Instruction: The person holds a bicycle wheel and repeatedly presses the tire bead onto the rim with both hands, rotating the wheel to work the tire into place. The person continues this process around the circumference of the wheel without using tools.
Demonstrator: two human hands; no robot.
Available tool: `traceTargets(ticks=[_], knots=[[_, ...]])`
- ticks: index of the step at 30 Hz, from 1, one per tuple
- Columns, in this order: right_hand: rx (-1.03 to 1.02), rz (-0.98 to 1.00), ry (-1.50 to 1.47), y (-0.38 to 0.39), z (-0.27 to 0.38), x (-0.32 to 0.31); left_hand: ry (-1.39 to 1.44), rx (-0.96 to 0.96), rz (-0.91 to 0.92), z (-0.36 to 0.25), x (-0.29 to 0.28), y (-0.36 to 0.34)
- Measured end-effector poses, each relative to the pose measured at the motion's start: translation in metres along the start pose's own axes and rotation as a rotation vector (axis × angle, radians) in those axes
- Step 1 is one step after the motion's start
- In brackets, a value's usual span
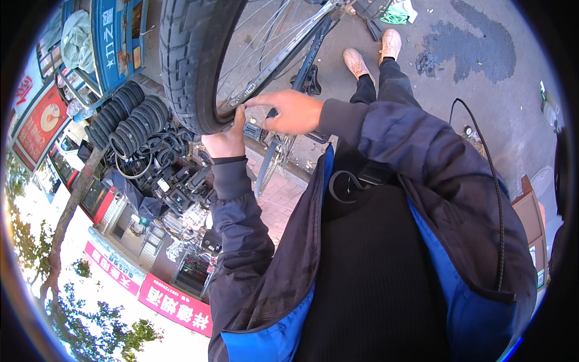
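Daylit street: gray pavement [488, 108] w/ a dark stain [473, 51] at upper rt., reddish brick paving [282, 202] nr. ctr. At lower left, shopfronts [164, 259] w/ red banners [175, 304], plus a tree trunk [59, 241] & leafy branches [90, 323] against glaring white sky [181, 347]. Brown panel [529, 214] at far rt. is poss. furniture, hard to tell.

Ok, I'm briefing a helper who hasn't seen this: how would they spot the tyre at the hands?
Find the spoked bicycle wheel at the picture's top edge, left of centre. Its thick black treaded tyre curves down its left side to the left hand and right hand. Unlike the bundled tyres farther left, it has a wheel inside.
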State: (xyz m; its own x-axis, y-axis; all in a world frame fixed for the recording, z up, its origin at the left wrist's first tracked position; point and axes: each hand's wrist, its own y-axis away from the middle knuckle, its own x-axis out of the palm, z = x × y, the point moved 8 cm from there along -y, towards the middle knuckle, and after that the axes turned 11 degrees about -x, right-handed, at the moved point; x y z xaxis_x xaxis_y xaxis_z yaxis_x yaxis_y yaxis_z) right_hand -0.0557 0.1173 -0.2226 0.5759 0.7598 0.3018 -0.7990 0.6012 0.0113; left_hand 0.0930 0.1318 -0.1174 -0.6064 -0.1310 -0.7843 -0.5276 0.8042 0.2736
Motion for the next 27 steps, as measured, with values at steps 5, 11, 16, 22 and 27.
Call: traceTargets(ticks=[5, 11, 16, 22, 27], knots=[[0.121, -0.125, 0.057, 0.014, -0.032, -0.033, -0.033, 0.083, 0.085, -0.005, -0.006, -0.006], [0.244, -0.097, -0.073, 0.030, -0.046, -0.036, -0.299, 0.183, 0.304, -0.088, -0.045, -0.008], [0.213, -0.076, -0.130, 0.025, -0.042, -0.024, -0.023, 0.062, 0.117, -0.092, -0.042, 0.009], [0.164, -0.076, -0.063, 0.030, -0.045, -0.024, -0.036, 0.040, -0.039, -0.062, -0.027, 0.019], [0.207, -0.057, -0.058, 0.043, -0.050, -0.029, -0.065, 0.000, 0.148, -0.068, -0.035, 0.016]])
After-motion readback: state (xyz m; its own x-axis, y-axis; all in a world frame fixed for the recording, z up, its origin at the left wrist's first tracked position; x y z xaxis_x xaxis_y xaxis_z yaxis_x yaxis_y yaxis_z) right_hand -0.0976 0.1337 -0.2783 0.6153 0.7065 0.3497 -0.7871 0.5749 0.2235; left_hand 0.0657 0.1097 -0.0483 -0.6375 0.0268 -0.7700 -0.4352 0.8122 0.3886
